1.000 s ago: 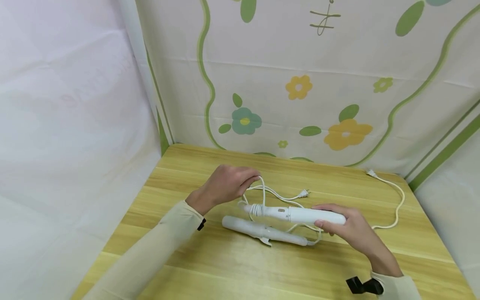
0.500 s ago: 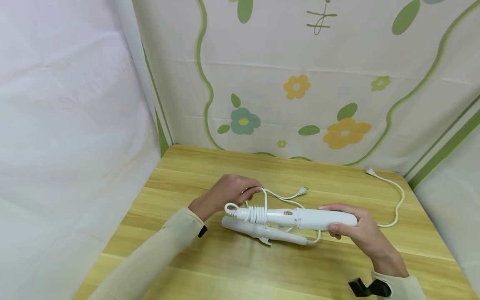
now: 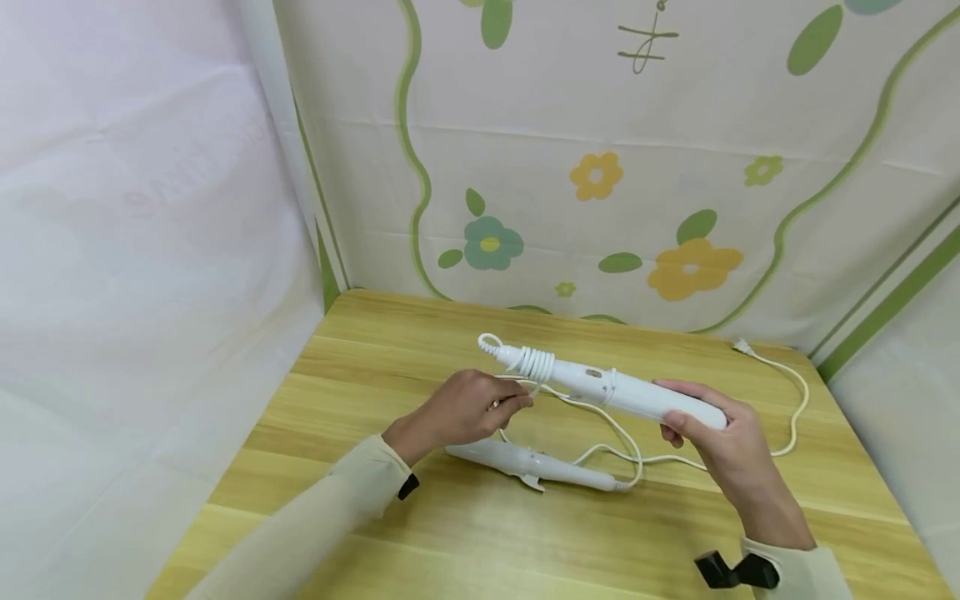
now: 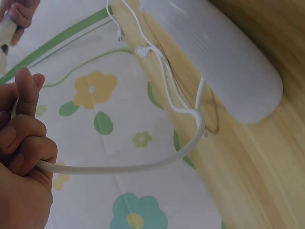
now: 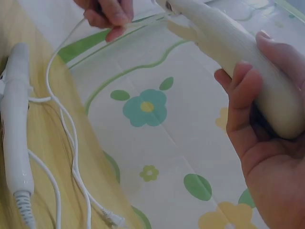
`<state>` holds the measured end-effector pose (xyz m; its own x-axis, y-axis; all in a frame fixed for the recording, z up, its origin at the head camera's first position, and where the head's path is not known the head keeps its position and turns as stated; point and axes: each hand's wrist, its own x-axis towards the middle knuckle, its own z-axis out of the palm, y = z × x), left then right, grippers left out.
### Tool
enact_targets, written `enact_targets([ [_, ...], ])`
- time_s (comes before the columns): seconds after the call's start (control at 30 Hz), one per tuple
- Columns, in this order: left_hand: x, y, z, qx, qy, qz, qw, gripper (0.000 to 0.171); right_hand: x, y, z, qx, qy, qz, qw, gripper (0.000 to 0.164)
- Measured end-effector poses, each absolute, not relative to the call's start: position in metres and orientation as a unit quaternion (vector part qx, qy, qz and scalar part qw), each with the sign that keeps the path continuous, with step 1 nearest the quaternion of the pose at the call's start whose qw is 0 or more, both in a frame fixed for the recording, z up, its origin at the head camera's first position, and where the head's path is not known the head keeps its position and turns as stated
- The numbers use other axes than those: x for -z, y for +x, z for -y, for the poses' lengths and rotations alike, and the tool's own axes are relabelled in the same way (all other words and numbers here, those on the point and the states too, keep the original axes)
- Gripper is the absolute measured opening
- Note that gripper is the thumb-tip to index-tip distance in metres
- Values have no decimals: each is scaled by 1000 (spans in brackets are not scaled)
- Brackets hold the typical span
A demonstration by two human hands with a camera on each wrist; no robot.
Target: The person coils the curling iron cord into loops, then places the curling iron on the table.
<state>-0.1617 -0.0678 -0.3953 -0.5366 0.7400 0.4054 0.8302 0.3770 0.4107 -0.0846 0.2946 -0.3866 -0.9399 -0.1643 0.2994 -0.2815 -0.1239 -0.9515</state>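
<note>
My right hand point(image 3: 708, 429) grips the wide end of a white hair styling iron point(image 3: 637, 396), which it holds above the table. Several turns of white cord point(image 3: 536, 364) are wound round the iron's narrow end, where a small loop sticks out at the tip. Close below those turns, my left hand point(image 3: 468, 406) pinches the cord; in the left wrist view the cord point(image 4: 109, 169) runs out of the curled fingers in a wide curve. A second white hair iron point(image 3: 540, 467), with a small lever on its side, lies on the table nearer to me.
From the second iron its cord point(image 3: 637, 467) loops across the wooden table point(image 3: 480, 542). A plug point(image 3: 742, 347) lies by the back right corner, and another plug point(image 5: 113, 218) shows in the right wrist view. Flower-printed cloth point(image 3: 555, 208) hangs behind; white cloth point(image 3: 150, 292) covers the left side.
The held iron has moved up and away from me and now tilts, its wound end raised. More neat turns of cord show on it. My left hand has come down slightly and to the right.
</note>
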Motion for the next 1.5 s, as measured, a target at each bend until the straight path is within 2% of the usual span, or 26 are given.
enact_targets([
  [0.2, 394, -154, 66, 302, -498, 810, 70, 30, 389, -90, -289, -639, 88, 761, 74, 32],
  [0.47, 395, -151, 64, 300, -480, 821, 72, 32, 398, -94, -287, -590, 84, 799, 81, 33],
  [0.77, 397, -151, 64, 311, -435, 845, -5, 34, 400, -97, -288, -559, 31, 821, 108, 35],
  [1.03, 388, -153, 71, 308, -442, 843, -5, 26, 410, -103, -294, -541, -18, 830, 135, 38],
  [1.2, 375, -156, 77, 309, -461, 831, 37, 19, 420, -105, -305, -514, -37, 847, 129, 42],
  [1.37, 365, -163, 79, 293, -480, 817, 123, 14, 426, -100, -307, -484, 4, 872, 70, 41],
  [1.5, 356, -171, 79, 265, -490, 809, 189, 10, 426, -97, -302, -459, 57, 885, 51, 37],
])
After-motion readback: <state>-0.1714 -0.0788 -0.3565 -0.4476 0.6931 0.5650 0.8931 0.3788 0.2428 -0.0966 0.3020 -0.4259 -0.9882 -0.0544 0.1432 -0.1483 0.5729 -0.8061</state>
